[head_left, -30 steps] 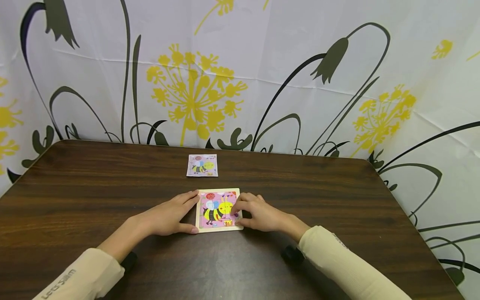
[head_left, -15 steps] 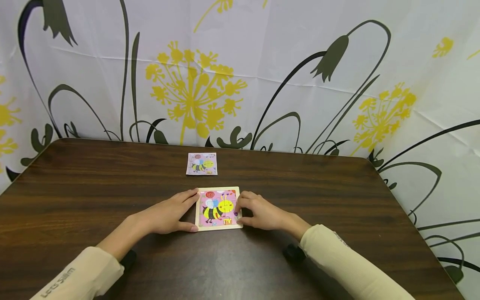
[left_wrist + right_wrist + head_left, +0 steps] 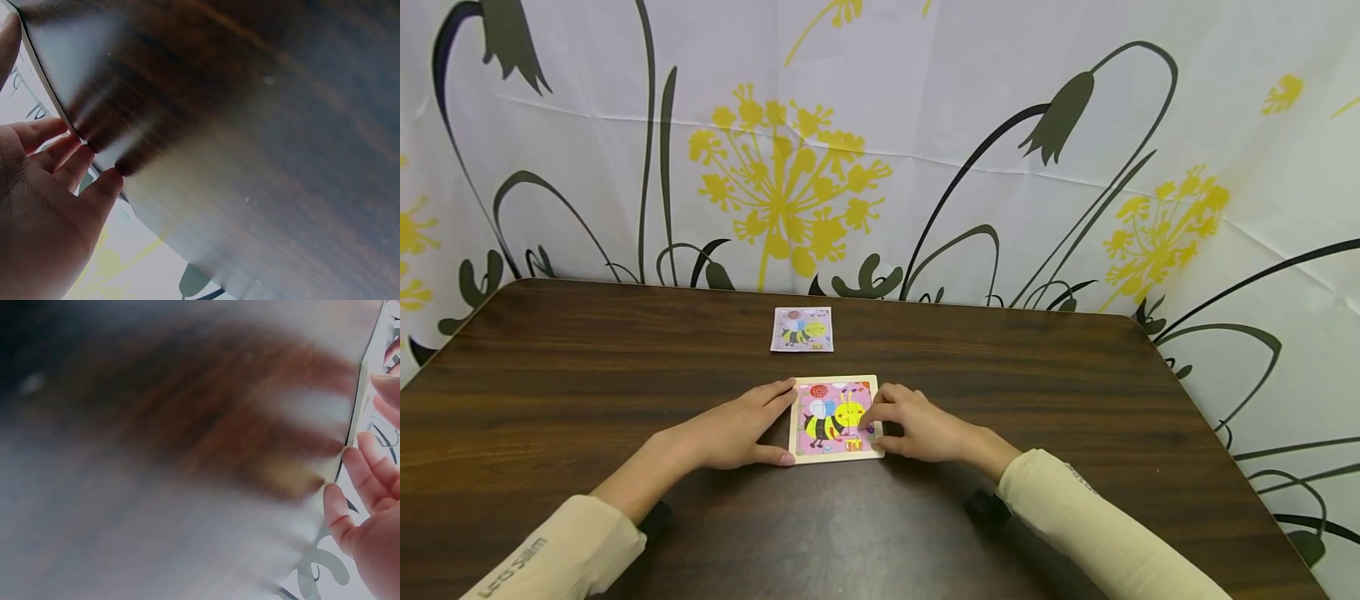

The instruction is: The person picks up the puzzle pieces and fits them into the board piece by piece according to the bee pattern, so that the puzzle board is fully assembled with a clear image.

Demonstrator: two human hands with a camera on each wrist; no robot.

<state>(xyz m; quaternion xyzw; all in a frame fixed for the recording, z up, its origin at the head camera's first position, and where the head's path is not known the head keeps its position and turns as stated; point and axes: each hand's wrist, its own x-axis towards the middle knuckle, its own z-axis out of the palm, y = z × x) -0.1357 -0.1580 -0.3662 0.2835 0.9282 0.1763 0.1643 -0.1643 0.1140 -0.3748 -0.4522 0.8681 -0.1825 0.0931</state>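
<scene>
A square jigsaw puzzle [image 3: 827,425] with a bee picture and a pale wooden frame lies flat on the table. The left hand [image 3: 733,429] rests at the frame's left side, its fingertips at the upper left corner and its thumb near the lower left one. In the left wrist view, the left hand [image 3: 56,206] has its fingertips down on the tabletop by the frame's thin edge. Over the puzzle's right part reaches the right hand [image 3: 921,425], its bent index finger touching the picture and its thumb at the frame's lower right. The right wrist view shows the right hand's [image 3: 369,531] other fingertips beside the frame.
A small square picture card [image 3: 802,330] with the same bee lies behind the puzzle. Dark wood grain covers the table [image 3: 625,358]. A flower-printed cloth [image 3: 955,125] hangs behind the table's far edge.
The right index finger drew back toward the frame's right edge, then reached inward over the picture again. The left hand and the puzzle stay in place.
</scene>
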